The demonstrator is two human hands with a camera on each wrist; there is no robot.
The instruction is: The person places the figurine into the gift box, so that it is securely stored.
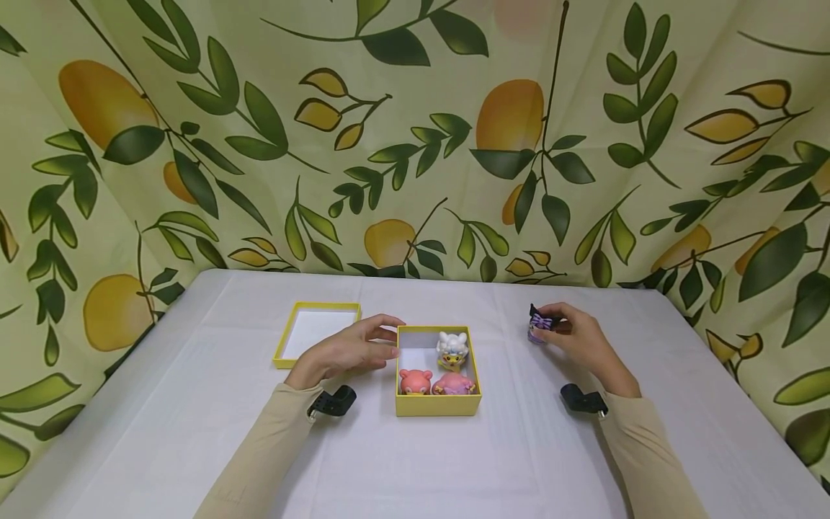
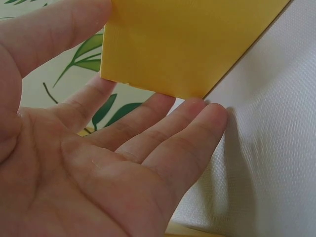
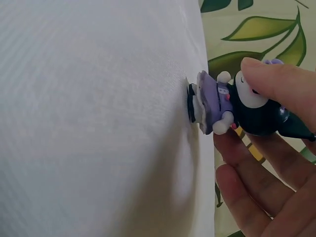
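My left hand (image 1: 353, 349) rests its fingertips against the left side of a yellow box (image 1: 438, 406), its fingers fairly straight. The left wrist view shows the thumb and fingers at the edges of the box's yellow wall (image 2: 182, 44). Inside the box are a white-hooded yellow figurine (image 1: 452, 351), a pink figurine with round ears (image 1: 415, 382) and another pink figurine (image 1: 454, 383). To the right, my right hand (image 1: 580, 342) pinches a black-hooded figurine in a purple dress (image 3: 215, 101) by its head. Whether its base touches the table I cannot tell.
A shallow yellow lid (image 1: 318, 328) with a white inside lies behind my left forearm. White cloth covers the table (image 1: 519, 461). A curtain printed with fruit and leaves (image 1: 428, 180) hangs along the table's back and sides.
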